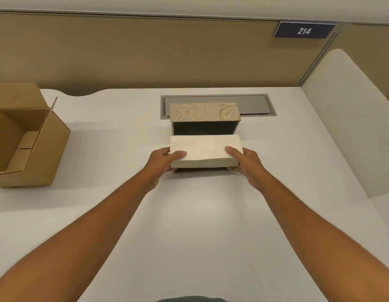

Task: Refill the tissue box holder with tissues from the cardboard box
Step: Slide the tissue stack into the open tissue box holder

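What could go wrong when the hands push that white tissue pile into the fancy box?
The tissue stack is loose and held only at its ends by the left hand and right hand, so its middle might sag. It looks about as wide as the holder, so the edges could catch and crumple.

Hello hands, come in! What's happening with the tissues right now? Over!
Left hand and right hand gripping tissue stack by its ends. Stack over open tissue box holder, not fully in. Cardboard box off left, looks empty. Nothing blocking.
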`<state>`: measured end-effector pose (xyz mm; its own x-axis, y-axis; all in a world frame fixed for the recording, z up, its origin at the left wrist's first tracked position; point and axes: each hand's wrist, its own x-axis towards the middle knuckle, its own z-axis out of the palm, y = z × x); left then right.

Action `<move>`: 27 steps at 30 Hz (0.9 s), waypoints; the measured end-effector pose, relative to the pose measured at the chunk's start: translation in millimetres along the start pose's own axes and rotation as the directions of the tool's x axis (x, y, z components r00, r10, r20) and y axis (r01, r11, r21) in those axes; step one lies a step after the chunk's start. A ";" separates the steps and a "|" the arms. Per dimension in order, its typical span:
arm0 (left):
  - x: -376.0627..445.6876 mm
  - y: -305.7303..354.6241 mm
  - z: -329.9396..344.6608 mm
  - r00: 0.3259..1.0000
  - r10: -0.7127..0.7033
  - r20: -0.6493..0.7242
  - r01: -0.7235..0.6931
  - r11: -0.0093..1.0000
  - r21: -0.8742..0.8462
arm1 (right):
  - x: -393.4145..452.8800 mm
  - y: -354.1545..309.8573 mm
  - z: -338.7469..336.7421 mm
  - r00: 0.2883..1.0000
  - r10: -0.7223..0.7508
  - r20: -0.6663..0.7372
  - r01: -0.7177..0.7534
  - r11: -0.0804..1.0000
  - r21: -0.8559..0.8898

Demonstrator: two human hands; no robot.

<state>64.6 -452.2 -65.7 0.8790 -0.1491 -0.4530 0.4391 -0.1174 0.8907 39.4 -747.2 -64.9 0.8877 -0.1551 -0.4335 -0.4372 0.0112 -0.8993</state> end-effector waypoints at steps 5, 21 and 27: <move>27.1 3.0 12.8 0.996 -0.026 -0.089 0.027 1.000 0.006 | 22.8 3.3 -0.4 0.992 -0.006 -0.123 -0.006 0.995 -0.103; 1.6 -20.9 28.5 0.967 0.200 -0.155 -0.131 0.921 0.368 | 9.9 30.2 -5.1 0.974 -0.226 -0.027 0.193 0.883 -0.427; -3.3 -31.3 36.6 0.943 0.282 -0.176 -0.175 0.871 0.460 | 15.7 32.3 -4.5 0.951 -0.310 0.002 0.273 0.833 -0.480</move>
<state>41.2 -484.0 -93.4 0.9855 -0.0013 -0.1696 0.1434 -0.5278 0.8372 38.6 -753.7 -100.6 0.9799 -0.1487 -0.1330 -0.1910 -0.5075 -0.8402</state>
